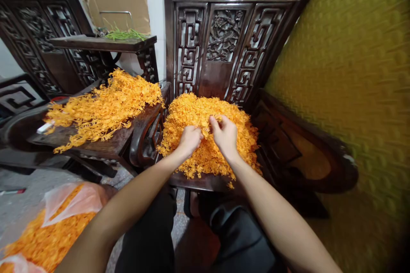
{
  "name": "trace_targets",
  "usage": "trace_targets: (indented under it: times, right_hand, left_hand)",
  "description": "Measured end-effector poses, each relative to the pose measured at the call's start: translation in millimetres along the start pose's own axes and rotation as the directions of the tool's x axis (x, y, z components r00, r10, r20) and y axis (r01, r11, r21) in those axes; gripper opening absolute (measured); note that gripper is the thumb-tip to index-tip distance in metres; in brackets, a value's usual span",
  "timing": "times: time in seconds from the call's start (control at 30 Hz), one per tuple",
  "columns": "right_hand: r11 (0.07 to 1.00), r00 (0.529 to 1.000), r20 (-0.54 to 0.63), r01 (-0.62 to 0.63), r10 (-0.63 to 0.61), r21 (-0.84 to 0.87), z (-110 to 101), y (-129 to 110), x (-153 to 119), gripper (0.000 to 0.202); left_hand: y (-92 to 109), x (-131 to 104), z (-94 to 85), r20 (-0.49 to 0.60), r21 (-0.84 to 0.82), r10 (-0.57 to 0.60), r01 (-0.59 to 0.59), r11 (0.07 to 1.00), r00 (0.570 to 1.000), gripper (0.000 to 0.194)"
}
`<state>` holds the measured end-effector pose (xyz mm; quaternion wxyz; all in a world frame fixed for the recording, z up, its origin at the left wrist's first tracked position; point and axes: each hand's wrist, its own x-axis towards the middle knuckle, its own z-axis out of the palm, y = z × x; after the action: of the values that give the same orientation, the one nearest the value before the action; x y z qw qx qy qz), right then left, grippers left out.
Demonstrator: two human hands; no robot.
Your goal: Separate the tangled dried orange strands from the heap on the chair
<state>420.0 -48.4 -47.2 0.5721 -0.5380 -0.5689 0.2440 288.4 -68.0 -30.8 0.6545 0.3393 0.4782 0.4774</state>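
Right now my left hand (189,138) is curled shut on a small bunch in the orange pile (205,136) on the dark chair seat (205,182). My right hand (226,134) pinches a few strands at the top. I think they are light, soft and snap easily, so small pinches work best.

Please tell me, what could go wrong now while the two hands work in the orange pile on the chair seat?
1. The orange pile reaches the front edge of the chair seat, and some strands already hang over it, so pulling by the left hand or right hand may drag more onto the floor.
2. The second pile also overhangs its small table and might slide off if bumped.
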Motion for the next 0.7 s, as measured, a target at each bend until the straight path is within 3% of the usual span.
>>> trace_targets:
  times: [0.13,0.37,0.43,0.5,0.57,0.6,0.7]
  right_hand:
    - [0.971,0.993,0.02,-0.12,0.118,0.208,-5,6,16,0.048]
    - [0.812,0.952,0.112,-0.303,0.286,0.5,0,1,18,0.045]
    - [0.767,0.94,0.071,-0.315,0.334,0.559,-10,5,25,0.043]
    - [0.763,0.925,-0.063,-0.27,0.375,0.588,-27,18,34,0.039]
    - [0.821,0.909,-0.191,-0.224,0.371,0.525,-39,38,43,0.035]
    - [0.859,0.914,-0.193,-0.24,0.357,0.452,-41,47,46,0.033]
    - [0.96,0.963,-0.051,-0.26,0.266,0.102,-32,63,49,0.043]
  left_hand:
    - [15,-15,0.6,0.13,0.032,-0.059,0.056,0.998,0.99,0.027]
    - [32,-18,-11.3,0.254,-0.086,-0.176,0.203,0.975,0.951,0.025]
    - [33,-18,-21.0,0.27,-0.106,-0.206,0.242,0.964,0.941,0.023]
    - [34,-20,-32.7,0.246,-0.144,-0.207,0.247,0.958,0.947,0.021]
    - [34,-22,-43.5,0.193,-0.196,-0.161,0.199,0.96,0.968,0.021]
    - [34,-23,-47.7,0.166,-0.216,-0.128,0.163,0.963,0.978,0.022]
    - [31,-19,-53.7,0.121,-0.219,-0.046,0.072,0.973,0.992,0.023]
